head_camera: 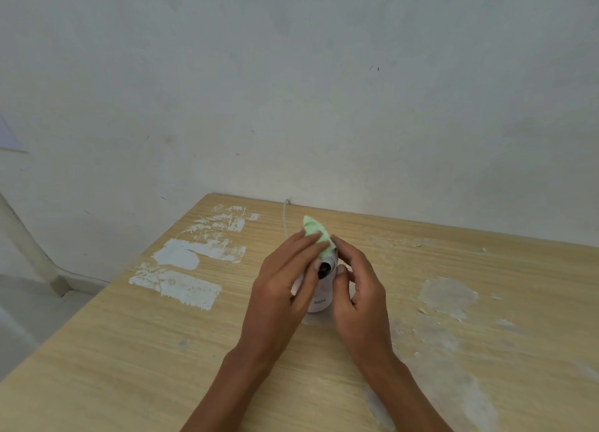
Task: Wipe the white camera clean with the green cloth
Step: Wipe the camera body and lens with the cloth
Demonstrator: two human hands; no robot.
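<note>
A small white camera (321,297) with a dark lens stands upright on the wooden table (136,344), between my two hands. The green cloth (317,235) lies over the camera's top, one corner sticking up behind. My left hand (285,285) presses the cloth onto the top with its fingers, thumb beside the lens. My right hand (359,292) grips the camera's right side, thumb near the lens. Both hands hide most of the camera's body.
A thin white cable (285,217) runs from behind the camera to the table's far edge by the wall. White paint patches (191,269) mark the table at left, scraped grey patches (449,297) at right. The table's left edge drops to the floor.
</note>
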